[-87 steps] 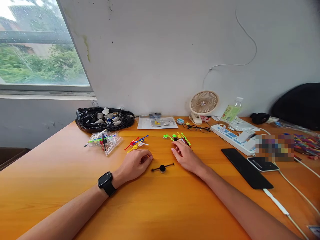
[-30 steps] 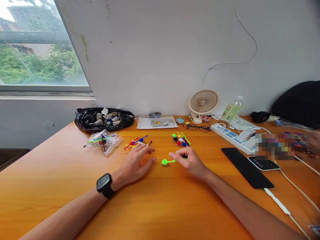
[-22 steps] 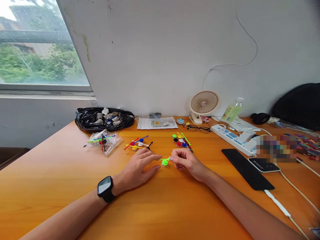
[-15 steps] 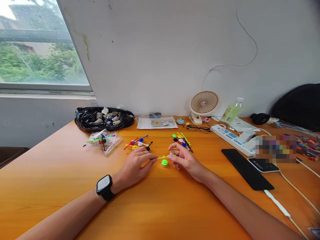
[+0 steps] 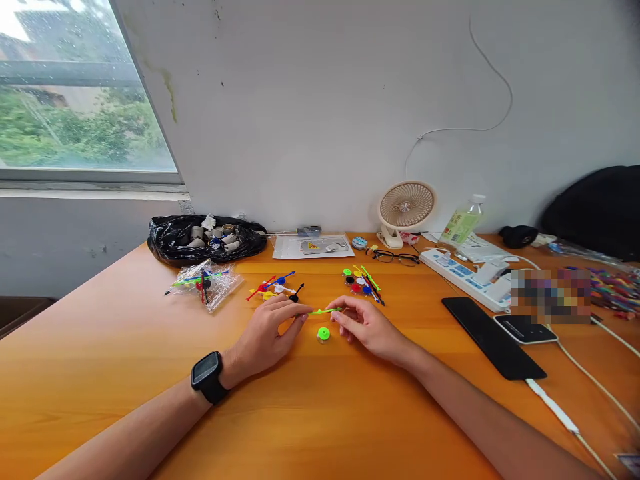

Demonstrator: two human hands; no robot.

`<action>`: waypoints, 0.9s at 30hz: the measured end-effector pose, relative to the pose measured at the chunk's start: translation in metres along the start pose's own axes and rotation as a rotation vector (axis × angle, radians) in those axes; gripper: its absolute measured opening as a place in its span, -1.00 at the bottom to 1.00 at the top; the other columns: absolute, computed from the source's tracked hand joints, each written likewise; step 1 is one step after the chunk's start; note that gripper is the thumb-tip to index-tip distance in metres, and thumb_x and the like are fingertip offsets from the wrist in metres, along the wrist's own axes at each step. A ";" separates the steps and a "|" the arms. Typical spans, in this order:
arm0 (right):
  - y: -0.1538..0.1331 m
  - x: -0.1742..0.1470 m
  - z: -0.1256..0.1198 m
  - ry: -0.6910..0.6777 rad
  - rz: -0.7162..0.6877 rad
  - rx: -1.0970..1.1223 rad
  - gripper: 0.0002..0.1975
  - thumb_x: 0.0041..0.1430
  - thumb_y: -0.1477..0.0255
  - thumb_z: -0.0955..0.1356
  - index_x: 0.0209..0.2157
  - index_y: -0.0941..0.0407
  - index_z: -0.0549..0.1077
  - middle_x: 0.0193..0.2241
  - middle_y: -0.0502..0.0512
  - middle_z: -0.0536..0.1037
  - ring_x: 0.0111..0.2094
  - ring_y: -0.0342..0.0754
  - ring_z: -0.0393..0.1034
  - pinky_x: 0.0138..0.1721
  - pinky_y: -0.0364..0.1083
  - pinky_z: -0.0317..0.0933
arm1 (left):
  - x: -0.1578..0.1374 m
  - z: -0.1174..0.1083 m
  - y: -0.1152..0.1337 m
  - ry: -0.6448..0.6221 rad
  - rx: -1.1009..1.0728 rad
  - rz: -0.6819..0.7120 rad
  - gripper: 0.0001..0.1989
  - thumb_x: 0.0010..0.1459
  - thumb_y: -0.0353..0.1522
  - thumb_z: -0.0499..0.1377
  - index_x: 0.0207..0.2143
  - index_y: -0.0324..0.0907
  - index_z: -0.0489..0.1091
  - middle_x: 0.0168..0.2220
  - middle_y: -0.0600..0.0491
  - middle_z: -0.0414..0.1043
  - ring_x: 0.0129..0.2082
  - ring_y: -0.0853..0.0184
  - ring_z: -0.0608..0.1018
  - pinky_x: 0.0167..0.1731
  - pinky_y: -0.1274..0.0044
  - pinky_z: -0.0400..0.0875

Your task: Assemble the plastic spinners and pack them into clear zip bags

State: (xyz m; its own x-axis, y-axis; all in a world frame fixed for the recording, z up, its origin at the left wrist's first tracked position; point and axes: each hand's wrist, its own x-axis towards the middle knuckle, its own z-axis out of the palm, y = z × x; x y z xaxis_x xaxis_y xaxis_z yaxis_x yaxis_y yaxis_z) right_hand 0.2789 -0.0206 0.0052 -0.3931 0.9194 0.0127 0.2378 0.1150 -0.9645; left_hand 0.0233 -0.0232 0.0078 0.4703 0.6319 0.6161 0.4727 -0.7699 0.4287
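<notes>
My left hand [image 5: 274,333] pinches one end of a thin green arrow spinner [image 5: 321,311] between thumb and fingers. The fingers of my right hand [image 5: 367,327] are closed on its other end, so it lies level between both hands. Just below it, a round green spinner base [image 5: 323,334] with a clear suction-cup-like underside stands on the table. Behind my left hand lie spinners [image 5: 273,287] in red, blue, yellow, white and black. Past my right hand sits a pile of loose arrows and round bases [image 5: 361,283] in several colours.
A clear plastic bag [image 5: 205,283] with more spinners lies at the left, before a black bag [image 5: 207,240]. A fan [image 5: 406,207], glasses [image 5: 393,257] and a bottle [image 5: 464,220] stand at the back. Right are a power strip [image 5: 465,277] and a black phone [image 5: 493,337].
My right hand has shifted slightly, its fingers now more closed on the green arrow. The green base appears a little lower and further left. The view has moved slightly.
</notes>
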 end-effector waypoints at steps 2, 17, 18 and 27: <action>0.001 0.001 0.001 0.032 0.001 0.020 -0.51 0.27 -0.01 0.43 -0.14 0.17 0.53 -0.44 0.02 0.45 -0.42 -0.10 0.36 -0.39 -0.13 0.29 | 0.000 0.000 0.000 -0.001 -0.012 -0.004 -0.82 0.43 -0.40 0.15 -0.03 -0.12 0.55 -0.22 0.02 0.63 -0.24 0.28 0.56 -0.18 0.44 0.42; -0.004 -0.002 0.002 -0.004 0.172 0.085 -0.58 0.11 0.25 0.43 -0.03 0.16 0.45 -0.57 -0.13 0.38 -0.61 -0.21 0.13 -0.62 -0.22 -0.05 | 0.000 0.000 0.001 -0.136 0.029 0.019 -0.84 0.40 -0.39 0.17 -0.14 -0.13 0.57 -0.29 0.00 0.57 -0.25 0.24 0.47 -0.20 0.39 0.38; -0.005 -0.002 0.002 -0.005 0.162 0.064 -0.59 0.10 0.28 0.42 -0.03 0.17 0.46 -0.58 -0.13 0.36 -0.59 -0.20 0.15 -0.60 -0.21 -0.04 | 0.000 0.001 0.001 -0.142 0.023 0.023 -0.84 0.40 -0.38 0.17 -0.15 -0.13 0.58 -0.30 -0.01 0.57 -0.25 0.24 0.47 -0.21 0.39 0.38; -0.008 -0.004 0.002 -0.027 0.166 -0.048 -0.62 0.06 0.32 0.40 -0.09 0.19 0.47 -0.59 -0.13 0.33 -0.53 -0.16 0.17 -0.49 -0.17 0.00 | 0.000 0.002 0.003 -0.190 0.023 0.033 -0.81 0.41 -0.36 0.15 -0.16 -0.11 0.59 -0.33 -0.01 0.58 -0.25 0.22 0.48 -0.22 0.38 0.40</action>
State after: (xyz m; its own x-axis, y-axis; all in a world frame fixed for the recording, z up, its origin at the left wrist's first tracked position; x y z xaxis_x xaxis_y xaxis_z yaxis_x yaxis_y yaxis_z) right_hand 0.2763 -0.0261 0.0125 -0.3683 0.9170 -0.1533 0.3435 -0.0190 -0.9390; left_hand 0.0262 -0.0251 0.0073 0.6169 0.6133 0.4932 0.4707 -0.7897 0.3934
